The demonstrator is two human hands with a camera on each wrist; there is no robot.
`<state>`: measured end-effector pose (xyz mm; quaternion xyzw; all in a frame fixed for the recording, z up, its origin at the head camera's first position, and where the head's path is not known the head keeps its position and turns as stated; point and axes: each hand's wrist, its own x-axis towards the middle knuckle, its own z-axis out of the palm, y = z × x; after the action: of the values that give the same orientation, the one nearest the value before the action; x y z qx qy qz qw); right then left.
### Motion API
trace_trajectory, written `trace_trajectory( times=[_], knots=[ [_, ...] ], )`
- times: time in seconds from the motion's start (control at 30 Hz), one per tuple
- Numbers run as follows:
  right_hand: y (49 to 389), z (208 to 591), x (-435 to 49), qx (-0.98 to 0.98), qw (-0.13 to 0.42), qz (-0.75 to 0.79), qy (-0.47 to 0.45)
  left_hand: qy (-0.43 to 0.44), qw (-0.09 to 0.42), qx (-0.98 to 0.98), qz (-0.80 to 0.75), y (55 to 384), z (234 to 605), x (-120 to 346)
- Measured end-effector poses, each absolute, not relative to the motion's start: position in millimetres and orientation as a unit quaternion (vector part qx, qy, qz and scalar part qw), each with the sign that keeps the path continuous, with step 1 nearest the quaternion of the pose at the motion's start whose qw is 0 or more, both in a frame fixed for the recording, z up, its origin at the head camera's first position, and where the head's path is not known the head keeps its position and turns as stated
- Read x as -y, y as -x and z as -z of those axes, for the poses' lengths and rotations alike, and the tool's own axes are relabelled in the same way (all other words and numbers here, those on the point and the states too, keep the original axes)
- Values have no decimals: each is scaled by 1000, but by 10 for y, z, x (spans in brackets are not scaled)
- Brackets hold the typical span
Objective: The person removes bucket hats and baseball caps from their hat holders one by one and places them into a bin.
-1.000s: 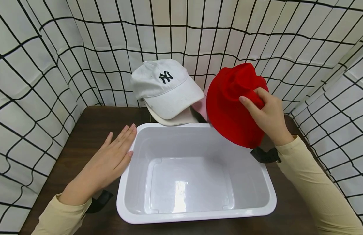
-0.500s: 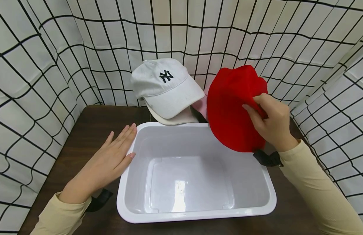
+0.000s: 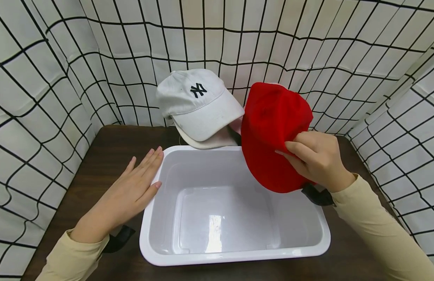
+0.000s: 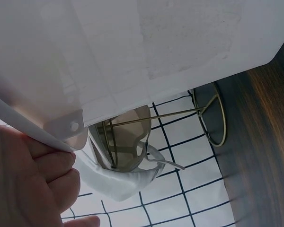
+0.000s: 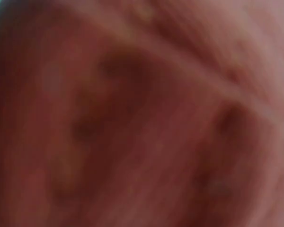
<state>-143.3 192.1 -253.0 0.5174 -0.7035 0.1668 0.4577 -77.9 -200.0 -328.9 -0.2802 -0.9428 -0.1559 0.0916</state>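
Note:
My right hand [image 3: 316,158] pinches a red cap [image 3: 273,128], holding it over the back right corner of a white plastic tub [image 3: 234,258]. The cap's wide brim hangs down across the tub's rim. Red cloth fills the blurred right wrist view. My left hand [image 3: 127,195] rests on the tub's left rim with its fingers straight. In the left wrist view, that hand [image 4: 33,179] is at the rim beside the tub's outer wall [image 4: 132,52]. Behind the tub is a white cap [image 3: 195,101] with a dark NY logo, over a cream brim [image 3: 209,143].
A bit of pink [image 3: 236,125] shows between the white and red caps. The left wrist view shows a brass-coloured wire stand [image 4: 217,118] under the caps. Black wire mesh [image 3: 222,47] with white cloth surrounds the dark wooden table [image 3: 115,156].
My right hand has lowered the red cap toward the front and slightly left, so it covers more of the tub's back right corner. The left hand and tub have stayed in place.

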Motion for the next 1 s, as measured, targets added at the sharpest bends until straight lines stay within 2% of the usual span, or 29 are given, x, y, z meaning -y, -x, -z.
trace_trajectory(
  times=[0.23,0.37,0.47,0.53,0.63,0.77,0.87,1.0],
  knots=[
    [1240,2460,-1785,571,559,-135,-586,280,91,943,154,780,3282,1994],
    [1158,2431,-1750,546,554,-96,-621,280,92,942,158,784,3282,1998],
    [1118,2452,-1762,566,514,-80,-640,279,88,942,162,785,3285,1996],
    [1098,2472,-1782,601,469,-87,-642,277,85,943,163,784,3285,1993],
    [1066,2487,-1833,700,348,-139,-607,274,78,945,162,784,3282,1993],
    [1011,2479,-1890,823,186,-243,-478,273,71,946,161,786,3282,1996],
    [975,2471,-1890,857,140,-278,-411,273,69,946,158,788,3280,1992],
    [976,2478,-1841,844,148,-245,-454,273,71,947,156,787,3271,1992]
  ],
)
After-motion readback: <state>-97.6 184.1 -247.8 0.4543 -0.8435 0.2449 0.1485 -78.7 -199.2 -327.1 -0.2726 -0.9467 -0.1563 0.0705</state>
